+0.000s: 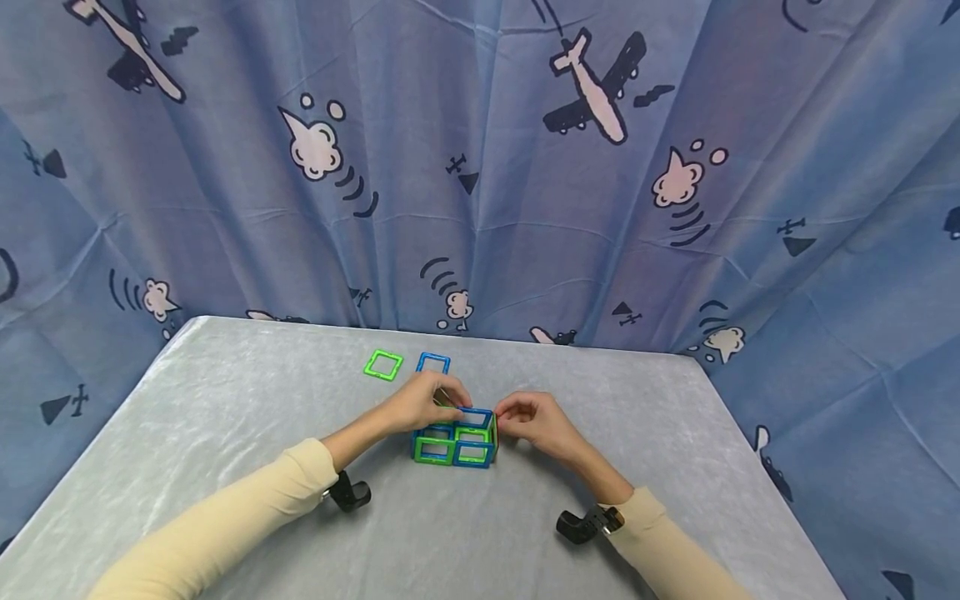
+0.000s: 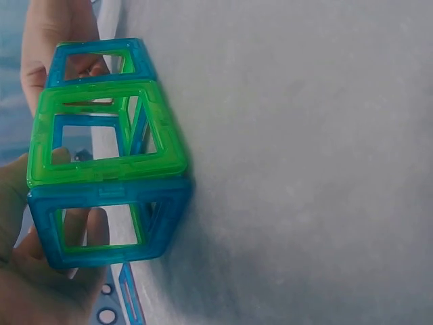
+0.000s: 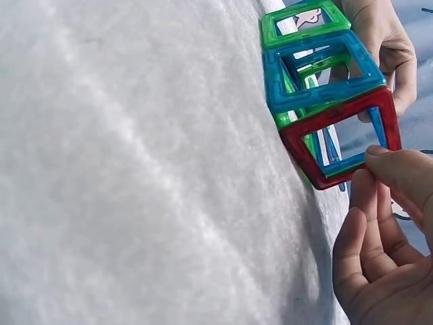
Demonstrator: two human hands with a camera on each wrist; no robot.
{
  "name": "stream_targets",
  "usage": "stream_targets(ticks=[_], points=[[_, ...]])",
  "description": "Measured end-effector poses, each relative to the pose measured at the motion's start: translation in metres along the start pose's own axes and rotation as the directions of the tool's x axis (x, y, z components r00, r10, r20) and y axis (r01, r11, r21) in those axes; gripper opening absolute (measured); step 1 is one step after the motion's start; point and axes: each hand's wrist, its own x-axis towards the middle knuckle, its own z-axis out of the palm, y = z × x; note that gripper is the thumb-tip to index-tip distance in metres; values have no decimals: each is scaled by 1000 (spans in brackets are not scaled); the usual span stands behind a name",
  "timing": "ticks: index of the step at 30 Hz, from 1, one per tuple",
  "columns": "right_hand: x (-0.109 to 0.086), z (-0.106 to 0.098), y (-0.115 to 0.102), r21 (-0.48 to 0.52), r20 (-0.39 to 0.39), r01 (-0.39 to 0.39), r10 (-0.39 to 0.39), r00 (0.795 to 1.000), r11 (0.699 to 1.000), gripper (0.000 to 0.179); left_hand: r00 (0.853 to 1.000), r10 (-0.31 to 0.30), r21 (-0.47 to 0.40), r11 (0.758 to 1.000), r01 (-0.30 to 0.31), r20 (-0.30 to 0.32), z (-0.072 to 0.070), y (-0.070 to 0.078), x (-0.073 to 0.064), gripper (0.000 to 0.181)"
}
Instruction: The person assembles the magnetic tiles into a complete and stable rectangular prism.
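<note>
A box-like block of blue and green square magnetic tiles [image 2: 101,175] stands on the cloth-covered table, two tiles wide at its front. Over its top left reaches my left hand [image 1: 420,402], thumb on the upper edge and fingers behind, gripping it. Those fingers show partly through the open frames in the left wrist view. A red square magnetic tile [image 3: 299,156] sits upright at the block's right end, touching it along one edge. My right hand [image 3: 379,237] pinches the red tile's edge between thumb and fingers.
Behind the block, a loose green square tile [image 1: 383,365] lies flat, with a blue tile [image 1: 434,358] to its right, partly hidden by my left hand. A patterned blue curtain [image 1: 480,167] hangs beyond the table's far edge.
</note>
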Motion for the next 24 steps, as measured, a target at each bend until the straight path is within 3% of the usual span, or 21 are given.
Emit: stream_targets(ticks=[10, 15, 24], points=[[1, 0, 0, -2, 4, 12, -12, 1000, 1000, 14, 1000, -22, -28, 999, 22, 13, 1, 0, 0, 13], [1, 1, 0, 4, 11, 10, -10, 1000, 1000, 14, 999, -33, 0, 999, 33, 14, 1, 1, -1, 14], [3, 0, 6, 3, 23, 13, -13, 1000, 1000, 15, 1000, -9, -42, 999, 10, 20, -7, 0, -8, 24]])
